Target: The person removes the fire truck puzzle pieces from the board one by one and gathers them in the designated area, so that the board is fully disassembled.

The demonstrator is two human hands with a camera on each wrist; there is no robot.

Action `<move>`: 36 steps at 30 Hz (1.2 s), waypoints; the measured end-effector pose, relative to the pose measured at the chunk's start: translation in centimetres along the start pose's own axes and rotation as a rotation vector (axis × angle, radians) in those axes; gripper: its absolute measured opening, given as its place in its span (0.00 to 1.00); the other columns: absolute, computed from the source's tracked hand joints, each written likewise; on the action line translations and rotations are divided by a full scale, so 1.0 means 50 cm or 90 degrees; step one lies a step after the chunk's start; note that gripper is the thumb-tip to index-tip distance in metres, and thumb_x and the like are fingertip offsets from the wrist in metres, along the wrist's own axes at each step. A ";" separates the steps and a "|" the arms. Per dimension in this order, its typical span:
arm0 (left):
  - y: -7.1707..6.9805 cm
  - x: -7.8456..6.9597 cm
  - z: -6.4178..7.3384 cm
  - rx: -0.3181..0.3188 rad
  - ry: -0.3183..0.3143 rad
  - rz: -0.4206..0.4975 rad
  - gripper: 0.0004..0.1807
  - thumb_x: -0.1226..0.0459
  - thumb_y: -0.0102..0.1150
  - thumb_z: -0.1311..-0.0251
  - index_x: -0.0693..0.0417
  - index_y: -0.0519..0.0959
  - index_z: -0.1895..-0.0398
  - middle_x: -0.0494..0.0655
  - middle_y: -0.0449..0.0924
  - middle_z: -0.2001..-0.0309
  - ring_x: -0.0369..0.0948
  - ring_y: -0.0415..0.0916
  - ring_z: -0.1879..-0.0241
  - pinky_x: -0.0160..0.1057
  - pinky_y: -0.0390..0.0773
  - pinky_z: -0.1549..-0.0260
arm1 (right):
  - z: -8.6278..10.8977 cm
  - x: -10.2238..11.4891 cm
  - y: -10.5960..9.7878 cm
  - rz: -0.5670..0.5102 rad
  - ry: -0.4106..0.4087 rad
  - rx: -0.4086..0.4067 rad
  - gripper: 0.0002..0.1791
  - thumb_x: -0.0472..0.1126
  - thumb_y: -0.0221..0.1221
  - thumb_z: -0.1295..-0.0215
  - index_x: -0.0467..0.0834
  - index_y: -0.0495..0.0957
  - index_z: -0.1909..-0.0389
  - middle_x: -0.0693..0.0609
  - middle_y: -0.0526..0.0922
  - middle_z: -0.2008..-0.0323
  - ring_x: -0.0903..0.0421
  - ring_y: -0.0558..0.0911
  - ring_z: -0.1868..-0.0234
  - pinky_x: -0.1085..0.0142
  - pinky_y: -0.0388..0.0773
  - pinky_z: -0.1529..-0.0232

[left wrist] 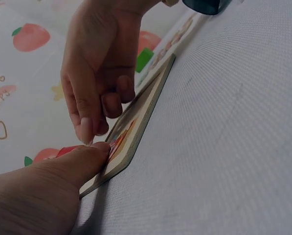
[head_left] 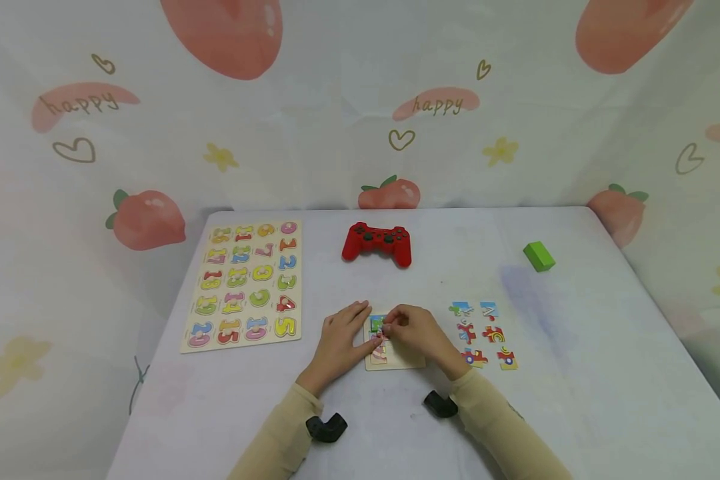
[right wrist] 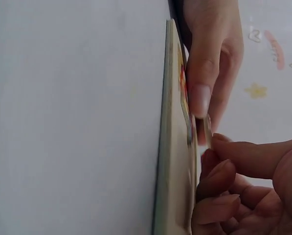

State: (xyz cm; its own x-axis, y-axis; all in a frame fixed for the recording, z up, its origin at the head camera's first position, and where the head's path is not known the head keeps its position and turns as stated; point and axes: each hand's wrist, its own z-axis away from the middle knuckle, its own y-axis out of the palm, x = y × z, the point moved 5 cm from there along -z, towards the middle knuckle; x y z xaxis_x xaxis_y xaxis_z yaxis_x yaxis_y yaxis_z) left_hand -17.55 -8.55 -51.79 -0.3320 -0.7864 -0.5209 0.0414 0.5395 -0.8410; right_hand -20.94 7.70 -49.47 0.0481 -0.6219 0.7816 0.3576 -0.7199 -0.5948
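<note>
A small wooden puzzle board (head_left: 405, 360) lies on the table between the two hands, with colourful pieces (head_left: 379, 353) in its left part and bare wood on its right. My left hand (head_left: 339, 343) rests at the board's left side, fingers stretched out and thumb laid over the pieces. From the right, my right hand (head_left: 419, 332) reaches over the upper part of the board. Its thumb and fingers pinch a thin puzzle piece (right wrist: 208, 132), seen edge-on in the right wrist view beside the left thumb. The picture on that piece is mostly hidden by the fingers.
Several loose puzzle pieces (head_left: 466, 333) lie in two columns right of the board. A large number puzzle (head_left: 252, 287) lies at the left. Towards the back are a red game controller (head_left: 377, 241) and a green block (head_left: 539, 256).
</note>
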 end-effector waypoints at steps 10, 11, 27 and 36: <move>0.004 0.001 -0.002 0.005 -0.003 0.004 0.38 0.43 0.58 0.41 0.52 0.67 0.31 0.45 0.64 0.30 0.43 0.59 0.30 0.52 0.61 0.40 | 0.012 -0.052 -0.116 0.051 0.014 -0.078 0.06 0.39 0.61 0.37 0.40 0.79 0.63 0.49 0.81 0.69 0.56 0.77 0.70 0.67 0.72 0.73; 0.005 0.001 -0.002 0.007 -0.003 0.003 0.38 0.43 0.58 0.40 0.52 0.66 0.31 0.46 0.64 0.30 0.43 0.58 0.30 0.52 0.61 0.40 | 0.015 -0.058 -0.127 0.062 0.016 -0.079 0.06 0.39 0.61 0.37 0.40 0.78 0.63 0.49 0.82 0.69 0.56 0.77 0.70 0.67 0.72 0.73; 0.001 0.000 -0.001 0.014 0.001 -0.003 0.37 0.43 0.57 0.40 0.53 0.67 0.31 0.45 0.63 0.30 0.42 0.58 0.30 0.51 0.60 0.40 | 0.008 -0.099 -0.151 0.157 0.037 -0.063 0.05 0.36 0.61 0.37 0.37 0.78 0.63 0.46 0.82 0.68 0.54 0.76 0.69 0.63 0.74 0.69; 0.004 0.003 -0.001 0.008 0.004 -0.011 0.37 0.43 0.57 0.40 0.52 0.67 0.32 0.45 0.63 0.30 0.42 0.58 0.30 0.51 0.60 0.40 | 0.015 -0.086 -0.152 0.197 0.029 -0.074 0.06 0.34 0.61 0.38 0.36 0.78 0.63 0.45 0.83 0.68 0.52 0.79 0.68 0.58 0.77 0.65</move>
State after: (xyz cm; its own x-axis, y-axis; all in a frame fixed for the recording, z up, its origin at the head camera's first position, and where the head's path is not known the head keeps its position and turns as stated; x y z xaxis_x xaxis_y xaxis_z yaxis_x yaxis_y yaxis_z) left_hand -17.64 -8.54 -52.05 -0.3385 -0.7940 -0.5050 0.0467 0.5218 -0.8518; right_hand -23.18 16.06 -48.14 0.0949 -0.8280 0.5526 0.2230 -0.5234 -0.8224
